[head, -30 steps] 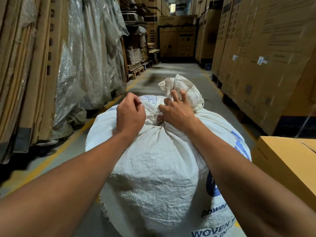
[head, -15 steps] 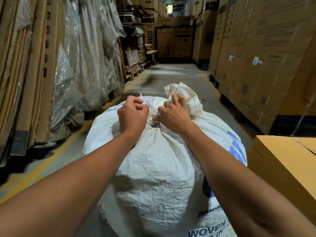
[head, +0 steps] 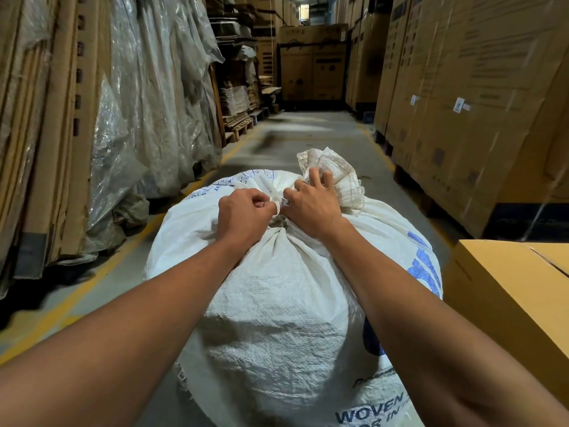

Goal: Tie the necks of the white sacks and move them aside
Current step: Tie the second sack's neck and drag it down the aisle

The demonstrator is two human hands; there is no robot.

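We are mid-knot on the sack (head: 286,303), which stands on the aisle floor (head: 308,131) before us. Our left hand (head: 244,212) pinches the tie (head: 275,202) at the gathered neck (head: 278,224); our right hand (head: 311,208) grips the neck's loose top. Next, probably, we cinch tight, then shift it aside.

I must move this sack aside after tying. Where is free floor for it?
Bare floor runs ahead of the white sack, between the cardboard stacks and the plastic-wrapped goods. The yellow-lined strip on the left is also free. The right is crowded by a cardboard box.
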